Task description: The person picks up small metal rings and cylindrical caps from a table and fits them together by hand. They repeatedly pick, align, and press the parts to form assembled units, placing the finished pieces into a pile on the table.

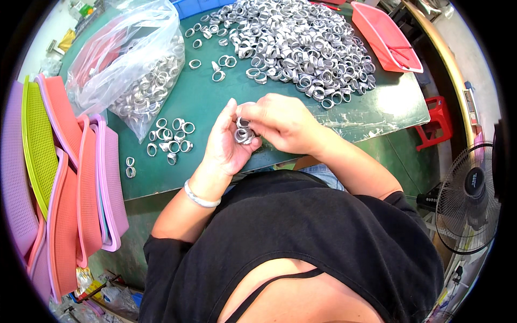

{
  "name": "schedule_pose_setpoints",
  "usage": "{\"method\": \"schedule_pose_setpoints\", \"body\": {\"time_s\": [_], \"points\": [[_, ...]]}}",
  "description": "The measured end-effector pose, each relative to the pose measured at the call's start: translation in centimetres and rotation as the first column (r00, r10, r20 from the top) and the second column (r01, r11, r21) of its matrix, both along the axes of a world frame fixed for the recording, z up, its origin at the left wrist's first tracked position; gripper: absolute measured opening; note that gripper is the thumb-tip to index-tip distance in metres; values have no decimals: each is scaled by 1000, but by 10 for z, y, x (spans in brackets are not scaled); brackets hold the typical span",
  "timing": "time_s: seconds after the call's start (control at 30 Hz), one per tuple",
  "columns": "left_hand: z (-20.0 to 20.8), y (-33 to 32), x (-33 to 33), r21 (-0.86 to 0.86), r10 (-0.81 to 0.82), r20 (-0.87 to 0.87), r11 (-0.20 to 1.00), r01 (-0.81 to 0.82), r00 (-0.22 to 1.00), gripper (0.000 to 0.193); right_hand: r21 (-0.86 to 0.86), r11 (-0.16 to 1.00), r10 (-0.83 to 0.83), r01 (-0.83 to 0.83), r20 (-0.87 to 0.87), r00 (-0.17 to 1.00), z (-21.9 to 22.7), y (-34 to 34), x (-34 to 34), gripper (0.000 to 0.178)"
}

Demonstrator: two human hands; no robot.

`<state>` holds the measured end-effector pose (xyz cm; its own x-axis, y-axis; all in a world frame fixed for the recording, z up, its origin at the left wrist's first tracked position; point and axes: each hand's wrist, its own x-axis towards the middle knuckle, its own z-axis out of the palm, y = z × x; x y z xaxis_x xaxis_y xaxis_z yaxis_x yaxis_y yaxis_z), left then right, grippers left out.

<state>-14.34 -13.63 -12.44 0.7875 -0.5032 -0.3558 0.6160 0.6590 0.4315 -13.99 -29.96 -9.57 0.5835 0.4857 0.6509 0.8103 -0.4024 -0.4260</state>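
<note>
My left hand (223, 141) is turned palm up over the front of the green table, its fingers curled around several silver metal rings (244, 135). From the right, my right hand (285, 123) meets it, thumb and fingers pinched at the uppermost ring; the fingers partly hide what they grip. A small group of loose rings (173, 137) lies left of my left hand, with a pair of rings (130, 167) farther left. Beyond my hands spreads a large heap of similar rings (301, 46).
A clear plastic bag (145, 81) of rings stands at the table's left. Stacked pink, purple and green baskets (59, 177) crowd the left side. A pink tray (385, 37) sits far right on the green table (377, 105). A red stool (435, 124) and fan (468, 199) stand right.
</note>
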Motion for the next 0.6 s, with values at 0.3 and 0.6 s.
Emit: {"method": "schedule_pose_setpoints", "body": {"time_s": [0.3, 0.6], "points": [[7, 5, 1, 111, 70, 9, 991, -70, 998, 17, -544, 731, -305, 412, 279, 910, -13, -6, 62, 50], [16, 6, 6, 512, 27, 252, 845, -157, 967, 35, -330, 926, -215, 181, -71, 974, -8, -8, 55, 51]]}}
